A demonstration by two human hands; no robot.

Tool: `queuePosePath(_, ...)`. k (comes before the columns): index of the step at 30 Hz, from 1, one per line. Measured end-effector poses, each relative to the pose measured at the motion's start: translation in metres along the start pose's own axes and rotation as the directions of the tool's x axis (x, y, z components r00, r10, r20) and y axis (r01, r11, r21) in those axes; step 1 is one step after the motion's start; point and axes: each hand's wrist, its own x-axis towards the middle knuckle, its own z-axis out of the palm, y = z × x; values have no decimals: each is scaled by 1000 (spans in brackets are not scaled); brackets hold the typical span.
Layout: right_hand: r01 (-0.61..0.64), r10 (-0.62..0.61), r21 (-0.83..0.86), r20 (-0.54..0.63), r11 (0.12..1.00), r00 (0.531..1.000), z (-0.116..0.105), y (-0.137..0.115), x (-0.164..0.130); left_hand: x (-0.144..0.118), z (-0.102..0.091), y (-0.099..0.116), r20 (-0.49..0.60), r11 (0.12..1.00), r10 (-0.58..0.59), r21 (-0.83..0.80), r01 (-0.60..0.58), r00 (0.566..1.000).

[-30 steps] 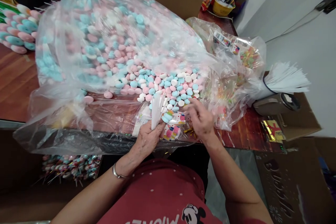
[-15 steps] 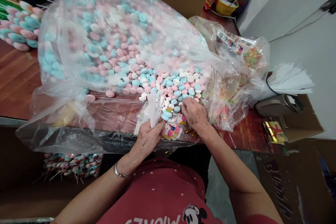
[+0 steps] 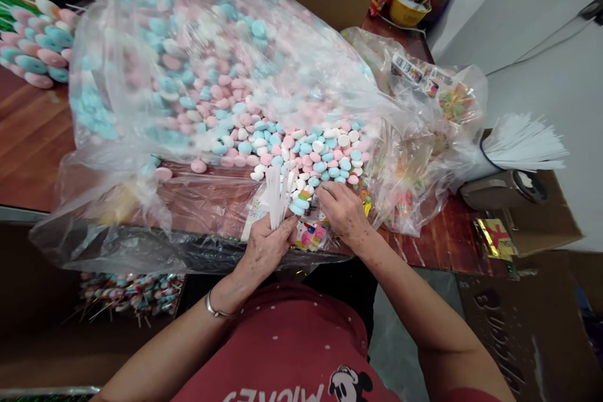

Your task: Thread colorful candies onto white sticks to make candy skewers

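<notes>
Pink, blue and white candies (image 3: pixel 301 147) in a clear bag (image 3: pixel 141 107); white sticks (image 3: pixel 274 191); red-brown wooden table (image 3: pixel 28 138); red shirt (image 3: pixel 292 352), white dots; yellow bowl (image 3: pixel 409 11).

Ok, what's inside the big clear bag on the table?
The big bag holds loose pink, blue and white candies, spilling toward its open end. Those deeper in blur behind the cloudy plastic, and whatever lies beneath the heap is covered.
</notes>
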Motion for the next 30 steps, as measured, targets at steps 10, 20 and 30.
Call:
queuePosePath(10, -129, 117, 174, 79, 976, 990, 5, -1, -4, 0, -1, 1, 2, 999, 5, 45, -5, 1000)
queuePosePath(20, -368, 731, 899, 415, -238, 542, -10, 9, 16, 0, 0, 13, 128, 977, -26, 211, -2, 991)
queuePosePath(30, -323, 763, 935, 316, -149, 564, -9, 1, 19, 1, 4, 19, 106, 958, 24, 280, -53, 994)
